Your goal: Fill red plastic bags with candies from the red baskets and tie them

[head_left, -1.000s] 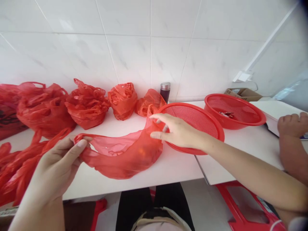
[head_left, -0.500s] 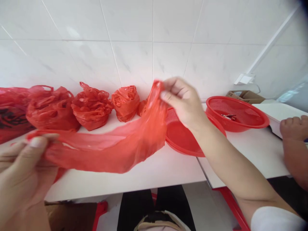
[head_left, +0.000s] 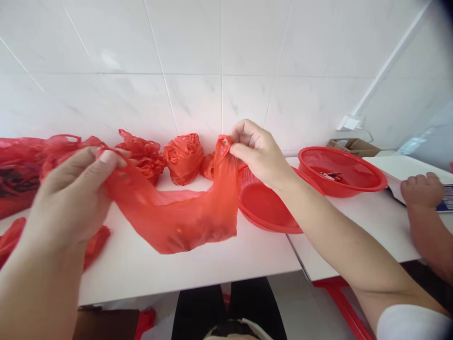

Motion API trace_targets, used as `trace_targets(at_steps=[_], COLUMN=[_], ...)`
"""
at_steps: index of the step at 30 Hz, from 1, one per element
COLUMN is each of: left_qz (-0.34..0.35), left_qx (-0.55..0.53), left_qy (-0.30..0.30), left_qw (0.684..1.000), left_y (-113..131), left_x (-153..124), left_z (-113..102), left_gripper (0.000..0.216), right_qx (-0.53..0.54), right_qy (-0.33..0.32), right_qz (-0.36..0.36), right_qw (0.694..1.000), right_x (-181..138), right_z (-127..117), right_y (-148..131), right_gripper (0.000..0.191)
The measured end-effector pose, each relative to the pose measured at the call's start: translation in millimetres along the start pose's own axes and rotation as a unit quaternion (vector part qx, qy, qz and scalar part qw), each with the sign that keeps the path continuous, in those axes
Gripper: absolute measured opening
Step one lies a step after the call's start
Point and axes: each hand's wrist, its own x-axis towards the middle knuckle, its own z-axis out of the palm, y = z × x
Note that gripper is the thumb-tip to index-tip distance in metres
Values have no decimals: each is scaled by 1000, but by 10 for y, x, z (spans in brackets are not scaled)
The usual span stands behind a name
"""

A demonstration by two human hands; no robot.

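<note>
A thin red plastic bag (head_left: 198, 219) hangs in a sagging curve between my hands, above the white table. My left hand (head_left: 78, 193) pinches one end of it between thumb and fingers. The other end, a looped handle, is gripped by my right hand (head_left: 258, 151), which is a little higher. Dark shapes show faintly through the bag's lower part; what they are I cannot make out. Behind the right forearm stands a red mesh basket (head_left: 264, 203). Another red plastic bag (head_left: 97, 243) lies on the table, partly behind my left wrist.
Several stuffed red bags, one of them a round bundle (head_left: 184, 158), line the tiled wall. A second red basket (head_left: 343, 172) holds small items. Behind it is a cardboard box (head_left: 357, 147). At the far right a co-worker's hand (head_left: 423, 190) rests by a white surface.
My left hand has risen and moved right, bringing the bag's ends closer together, so the bag sags more. My right hand shifted slightly left and still holds its end.
</note>
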Motion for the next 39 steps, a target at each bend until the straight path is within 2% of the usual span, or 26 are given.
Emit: trace_targets(at_steps=[3,5,6,8,9,12,14,17,19,22,25,26,28,31,32,34,36,37,39], left_qz=[-103,-153,-172,-202,-214,-246,-263,-272,-270,-257,-239,-225,-182,-101,-72,-10,62,94,124], left_qx=[-12,79,129,184,183,101,51,35,18,-19,19,53,130,230,266,347,401,408,399], left_qy=[-175,-298,-345,-404,-412,-387,-367,-372,-372,-339,-365,-386,-417,-407,-381,-293,-206,-182,-181], left_qw=[979,939,914,873,866,883,891,887,888,905,900,893,881,878,882,891,890,890,890], left_y=[6,-21,-35,-55,-62,-85,-114,-179,-225,-269,-261,-249,-225,-235,-258,-330,-426,-478,-579], left_x=[-5,-7,-11,-24,-32,-53,-61,-70,-75,-64,-31,-23,-28,-103,-143,-227,-295,-317,-340], left_z=[154,250,300,398,440,502,494,466,459,438,386,370,364,424,457,518,553,554,524], left_gripper=[27,31,26,11,19,36,38,39,37,31,28,25,20,14,15,22,29,32,37], right_qx=[-21,-20,-15,-1,6,7,-14,-39,-38,-27,-45,-52,-37,32,50,100,184,230,284], right_qy=[-46,-86,-105,-143,-158,-157,-136,-146,-135,-92,-165,-177,-138,-75,-78,-104,-135,-148,-155], right_qz=[4,-6,-14,-31,-40,-56,-30,42,57,26,-37,-56,-61,34,73,133,162,169,184], right_qw=[999,996,994,989,987,986,990,988,988,995,985,981,988,996,993,981,960,947,928], right_x=[-8,-23,-34,-58,-71,-102,-121,-178,-257,-423,-550,-562,-535,-441,-419,-410,-440,-464,-512], right_z=[159,320,402,531,568,563,509,464,471,488,482,482,502,601,649,754,847,884,942], right_y=[-20,-46,-62,-92,-98,-26,109,331,384,265,96,79,139,420,533,735,873,914,956], right_gripper=[10,8,7,8,11,25,30,19,7,2,6,6,7,25,28,30,30,28,22])
